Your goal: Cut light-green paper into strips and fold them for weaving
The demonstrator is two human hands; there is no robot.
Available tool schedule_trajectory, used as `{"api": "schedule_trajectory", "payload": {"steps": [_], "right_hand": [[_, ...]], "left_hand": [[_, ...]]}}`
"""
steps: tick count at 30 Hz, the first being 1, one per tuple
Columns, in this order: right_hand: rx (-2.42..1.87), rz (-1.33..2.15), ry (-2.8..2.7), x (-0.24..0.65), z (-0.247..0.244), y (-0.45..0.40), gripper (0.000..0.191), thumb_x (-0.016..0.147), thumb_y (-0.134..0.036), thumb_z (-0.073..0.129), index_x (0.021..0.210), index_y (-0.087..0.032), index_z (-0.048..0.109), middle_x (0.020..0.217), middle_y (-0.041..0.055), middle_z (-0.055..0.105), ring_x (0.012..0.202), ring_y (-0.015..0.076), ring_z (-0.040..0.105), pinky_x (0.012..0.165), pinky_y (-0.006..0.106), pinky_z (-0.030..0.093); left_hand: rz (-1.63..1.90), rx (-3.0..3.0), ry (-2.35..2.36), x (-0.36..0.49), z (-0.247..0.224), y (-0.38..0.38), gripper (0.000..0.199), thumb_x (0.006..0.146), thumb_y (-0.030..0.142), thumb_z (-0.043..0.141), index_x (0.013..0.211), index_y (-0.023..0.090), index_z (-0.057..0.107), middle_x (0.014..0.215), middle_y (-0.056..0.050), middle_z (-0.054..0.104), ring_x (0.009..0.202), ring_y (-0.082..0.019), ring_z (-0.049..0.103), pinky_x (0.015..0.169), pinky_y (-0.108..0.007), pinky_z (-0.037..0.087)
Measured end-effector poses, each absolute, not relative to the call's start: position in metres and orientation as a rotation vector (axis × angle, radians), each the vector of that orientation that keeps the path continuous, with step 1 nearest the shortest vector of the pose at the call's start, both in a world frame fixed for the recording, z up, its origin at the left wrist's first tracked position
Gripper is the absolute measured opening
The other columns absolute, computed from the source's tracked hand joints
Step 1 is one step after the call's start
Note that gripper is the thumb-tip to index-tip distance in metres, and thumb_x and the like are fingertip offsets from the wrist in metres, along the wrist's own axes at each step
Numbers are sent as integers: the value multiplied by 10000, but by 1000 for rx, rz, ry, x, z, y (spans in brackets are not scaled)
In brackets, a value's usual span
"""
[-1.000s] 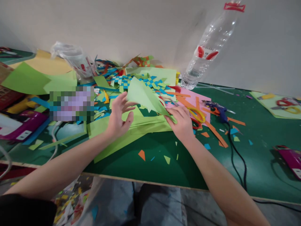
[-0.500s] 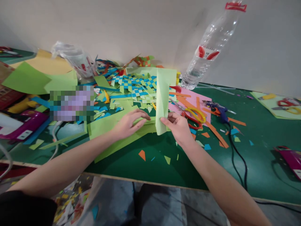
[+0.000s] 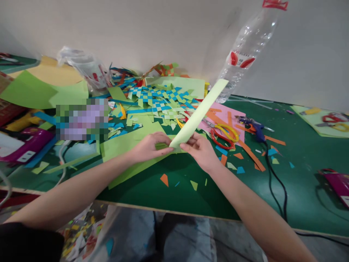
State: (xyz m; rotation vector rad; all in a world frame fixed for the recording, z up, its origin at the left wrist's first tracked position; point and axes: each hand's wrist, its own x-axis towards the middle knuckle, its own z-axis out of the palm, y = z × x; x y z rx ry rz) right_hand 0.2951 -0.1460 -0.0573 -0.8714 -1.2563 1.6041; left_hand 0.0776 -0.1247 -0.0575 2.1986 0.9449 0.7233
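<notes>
A long pale green paper strip [image 3: 200, 112] slants up and to the right from between my hands, its upper end in front of the bottle. My right hand [image 3: 198, 149] grips the strip near its lower end, thumb in front and fingers behind. At the strip's lower left corner, my left hand [image 3: 154, 145] pinches the paper between thumb and fingers. Beneath my left hand and forearm lies a larger green sheet [image 3: 125, 171]. Woven blue and green paper pieces [image 3: 160, 100] are heaped behind my hands.
Red scissors [image 3: 222, 140] and yellow-handled scissors [image 3: 229, 131] lie right of my hands, beside a blue glue gun [image 3: 259, 133] with a black cord. A plastic bottle [image 3: 242, 54] leans at the wall. A wrapped cup [image 3: 91, 71] stands back left. Paper scraps litter the green table [image 3: 174, 200].
The pale green strip has tilted from upright to a rightward slant and looks narrower. My left hand has moved onto its lower corner, and my right hand has shifted slightly.
</notes>
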Motion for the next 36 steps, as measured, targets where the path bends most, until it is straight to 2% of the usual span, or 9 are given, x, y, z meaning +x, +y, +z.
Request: {"api": "schedule_trajectory", "payload": {"steps": [8,13,16,22,27,31,36], "right_hand": [[-946,1573,-1170,296,-60,-143,632,581,-368,906,1097,-264,556,971,31,751,898,237,732,827,417,629],[-1025,1490,-1128,300,-63,-139,494,664,-473,846,1038,-236,628,948,53,767,956,262,728,913,459,605],[-1053,1446,-1118,302,-63,-137,489,668,-532,825,1009,-231,645,933,58,768,963,269,724,931,478,595],[-1093,1478,-1049,301,-60,-136,594,563,-539,873,994,-237,598,961,62,757,956,268,722,900,464,599],[-1149,1402,-1093,301,-62,-136,490,648,-596,804,901,-222,615,941,71,741,909,245,716,820,407,606],[-1115,1321,-1056,302,-65,-134,432,678,-557,805,897,-228,632,970,60,738,938,241,707,827,390,614],[-1124,1237,-1111,306,-69,-132,433,674,-529,827,925,-221,656,988,80,750,962,264,706,860,430,611]], "left_hand": [[694,2278,923,78,-58,-122,274,927,427,578,818,202,690,762,-7,704,729,-149,597,856,-355,489],[644,2306,916,77,-57,-121,256,927,399,585,774,213,672,716,18,674,691,-137,584,877,-365,493],[659,2345,946,76,-60,-119,272,933,403,570,765,214,670,706,18,663,676,-135,583,881,-366,497],[722,2487,963,72,-68,-116,215,939,370,568,891,227,722,780,-7,708,747,-162,628,929,-396,471],[770,2600,935,71,-71,-118,203,955,360,570,1002,238,725,884,-19,748,829,-170,661,982,-402,417],[782,2526,967,71,-69,-118,277,957,428,573,1095,232,710,880,-28,742,820,-178,658,946,-395,442],[765,2357,1051,70,-65,-118,295,917,464,619,1055,222,714,886,-32,727,845,-185,650,861,-366,509]]}}
